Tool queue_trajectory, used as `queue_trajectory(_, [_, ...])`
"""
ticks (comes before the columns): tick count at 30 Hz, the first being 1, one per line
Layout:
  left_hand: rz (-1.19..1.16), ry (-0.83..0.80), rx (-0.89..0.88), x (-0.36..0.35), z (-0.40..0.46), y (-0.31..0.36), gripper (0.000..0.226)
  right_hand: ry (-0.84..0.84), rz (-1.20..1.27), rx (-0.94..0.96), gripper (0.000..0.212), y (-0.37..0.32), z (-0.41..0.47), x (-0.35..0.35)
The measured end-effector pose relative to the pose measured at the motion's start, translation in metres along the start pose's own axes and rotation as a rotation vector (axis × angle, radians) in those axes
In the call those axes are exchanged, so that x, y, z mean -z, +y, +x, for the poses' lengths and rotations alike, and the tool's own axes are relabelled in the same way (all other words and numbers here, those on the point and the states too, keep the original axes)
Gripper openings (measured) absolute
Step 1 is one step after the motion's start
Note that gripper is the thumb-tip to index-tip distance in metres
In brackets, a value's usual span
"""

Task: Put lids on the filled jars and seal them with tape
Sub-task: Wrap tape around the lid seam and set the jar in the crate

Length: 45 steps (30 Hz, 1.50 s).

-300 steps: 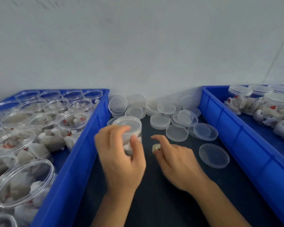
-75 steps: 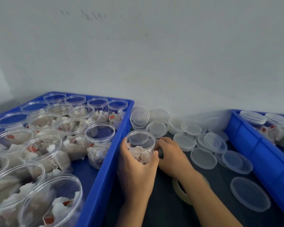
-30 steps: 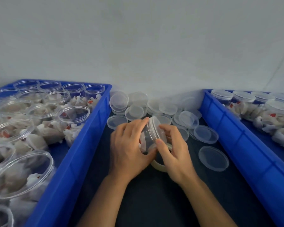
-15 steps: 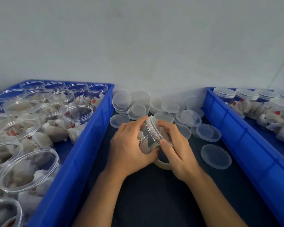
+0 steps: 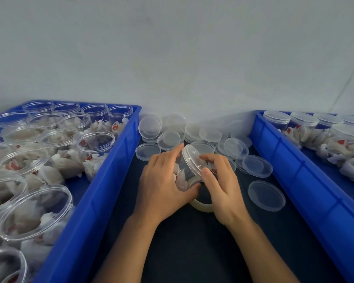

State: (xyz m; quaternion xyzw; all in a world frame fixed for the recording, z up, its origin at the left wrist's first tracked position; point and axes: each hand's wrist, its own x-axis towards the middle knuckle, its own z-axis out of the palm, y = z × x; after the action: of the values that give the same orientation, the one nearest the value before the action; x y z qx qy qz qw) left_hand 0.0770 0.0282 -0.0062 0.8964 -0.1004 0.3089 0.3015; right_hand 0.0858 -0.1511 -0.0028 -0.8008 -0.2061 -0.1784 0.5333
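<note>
A clear plastic jar (image 5: pixel 186 170) filled with white sachets lies tilted on its side between my hands, its mouth turned right. My left hand (image 5: pixel 164 180) grips the jar's body. A clear lid (image 5: pixel 192 158) sits on the mouth, and my right hand (image 5: pixel 221 184) holds the lid by its rim with thumb and fingers. A roll of clear tape (image 5: pixel 200 205) lies flat on the dark table (image 5: pixel 192 252) right under my hands, partly hidden by them.
A blue bin (image 5: pixel 102 190) on the left holds several open filled jars. Another blue bin (image 5: pixel 307 180) on the right holds several lidded jars. Loose clear lids (image 5: pixel 266 196) lie scattered on the table by the wall (image 5: pixel 172 58).
Since 2.5 s ago the open upright jar got a lid and was tipped onto its side. In the last half second my hands and the jar have barely moved.
</note>
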Motion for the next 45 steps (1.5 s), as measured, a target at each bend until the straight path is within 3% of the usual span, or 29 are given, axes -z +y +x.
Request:
queue_trajectory(4, [-0.003, -0.002, 0.0, -0.001, 0.0, -0.001, 0.098, -0.039, 0.157, -0.051, 0.042, -0.005, 0.002, -0.002])
queue_trajectory(9, [0.004, -0.021, -0.017, -0.001, 0.0, 0.002, 0.099, 0.043, -0.049, -0.091, 0.052, -0.001, 0.002, -0.002])
queue_trajectory(15, [-0.026, -0.019, -0.015, -0.001, -0.001, 0.0, 0.097, -0.07, 0.198, -0.104, 0.066, -0.002, 0.0, -0.004])
queue_trajectory(22, [-0.107, -0.085, 0.01, -0.001, -0.001, -0.001, 0.104, 0.06, -0.02, -0.138, 0.076, -0.011, 0.003, -0.003])
queue_trajectory(27, [-0.122, -0.096, -0.006, -0.001, -0.001, 0.0, 0.103, 0.015, -0.077, -0.125, 0.061, -0.015, 0.004, 0.007])
queue_trajectory(36, [-0.128, -0.028, 0.027, -0.009, -0.001, 0.007, 0.097, 0.108, -0.255, -0.203, 0.073, -0.021, 0.009, 0.003])
queue_trajectory(41, [-0.345, 0.215, 0.145, -0.007, 0.004, -0.006, 0.081, 0.034, -0.158, -0.187, 0.062, -0.013, 0.006, 0.004])
queue_trajectory(43, [-0.394, 0.319, 0.262, -0.004, 0.002, -0.013, 0.085, -0.001, -0.281, -0.157, 0.04, -0.01, 0.005, 0.006])
queue_trajectory(45, [-0.402, 0.33, 0.332, -0.006, 0.001, -0.02, 0.086, -0.122, -0.449, -0.107, 0.036, -0.01, 0.005, 0.007])
